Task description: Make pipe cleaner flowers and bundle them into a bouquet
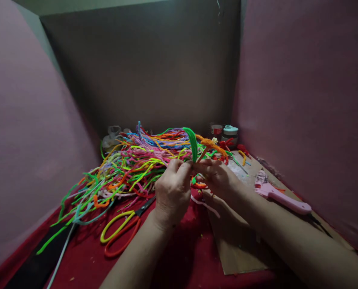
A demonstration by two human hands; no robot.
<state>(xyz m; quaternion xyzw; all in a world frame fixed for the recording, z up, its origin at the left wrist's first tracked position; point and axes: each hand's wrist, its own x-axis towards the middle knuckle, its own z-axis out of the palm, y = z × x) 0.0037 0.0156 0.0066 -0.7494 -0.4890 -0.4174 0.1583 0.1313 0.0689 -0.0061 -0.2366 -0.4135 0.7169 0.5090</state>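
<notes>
My left hand (174,186) and my right hand (213,174) meet over the middle of the table, fingers pinched close together. Between them rises a green pipe cleaner leaf (193,144), its tip curving to the left. My left fingers are closed at the leaf's base. An orange pipe cleaner piece (210,143) on a thin brownish stem stands just right of the leaf, and the stem runs down to my right fingertips. Exactly how the leaf and stem touch is hidden by my fingers.
A large heap of coloured pipe cleaners (143,160) spreads behind and left. Scissors (121,233) with yellow and red handles lie on the red cloth (188,257). Rightward are cardboard (236,253), a pink glue gun (283,196) and a lidded jar (230,132). Walls enclose three sides.
</notes>
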